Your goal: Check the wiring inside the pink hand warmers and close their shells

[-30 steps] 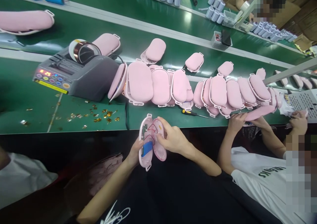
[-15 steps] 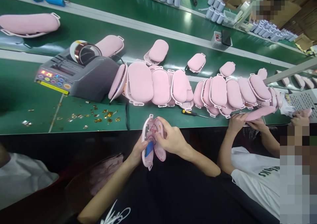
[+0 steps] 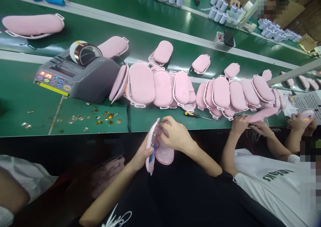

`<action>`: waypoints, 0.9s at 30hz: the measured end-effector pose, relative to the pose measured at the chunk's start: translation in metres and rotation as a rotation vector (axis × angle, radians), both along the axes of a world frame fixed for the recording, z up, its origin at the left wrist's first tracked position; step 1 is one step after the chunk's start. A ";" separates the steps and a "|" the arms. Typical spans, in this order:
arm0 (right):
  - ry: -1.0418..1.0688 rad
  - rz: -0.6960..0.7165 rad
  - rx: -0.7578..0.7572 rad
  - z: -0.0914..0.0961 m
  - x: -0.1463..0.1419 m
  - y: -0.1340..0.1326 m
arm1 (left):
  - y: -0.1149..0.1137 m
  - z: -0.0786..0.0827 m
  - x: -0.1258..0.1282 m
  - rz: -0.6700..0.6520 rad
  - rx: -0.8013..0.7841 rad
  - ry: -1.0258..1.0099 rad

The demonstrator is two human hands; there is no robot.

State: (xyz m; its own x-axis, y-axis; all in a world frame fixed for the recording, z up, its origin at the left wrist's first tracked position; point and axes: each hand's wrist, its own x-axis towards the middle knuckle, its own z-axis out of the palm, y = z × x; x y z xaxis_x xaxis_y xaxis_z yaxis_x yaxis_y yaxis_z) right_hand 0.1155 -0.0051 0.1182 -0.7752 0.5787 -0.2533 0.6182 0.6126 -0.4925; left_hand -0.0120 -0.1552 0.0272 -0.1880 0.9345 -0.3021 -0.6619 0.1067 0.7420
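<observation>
My left hand (image 3: 140,156) grips the left half of an opened pink shell case (image 3: 150,143) from below, thumb resting by a blue part inside it. My right hand (image 3: 175,135) is closed over the right half of the case (image 3: 165,155), fingers curled over its top edge. The two halves stand at an angle to each other, just below the near edge of the green bench (image 3: 37,96). Red wires inside are mostly hidden by my fingers.
A row of several pink cases (image 3: 185,88) leans along the bench. A grey tape dispenser (image 3: 75,75) with a tape roll stands at left, gold scraps (image 3: 100,116) before it. A small screwdriver (image 3: 194,114) lies nearby. A person in a white shirt (image 3: 273,183) works at my right.
The two case halves have swung closer together, the left half turning edge-on. My right hand has shifted up over the right half. The pink cases on the far belt drifted right.
</observation>
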 end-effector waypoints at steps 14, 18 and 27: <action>0.483 0.027 -0.430 -0.018 0.030 0.012 | -0.002 0.000 0.002 0.060 -0.041 -0.101; 0.508 -0.056 -0.657 -0.024 0.032 0.011 | -0.003 -0.002 0.001 0.040 -0.043 -0.115; 0.516 -0.105 -0.681 -0.035 0.021 0.002 | 0.000 -0.009 -0.003 0.021 -0.045 -0.096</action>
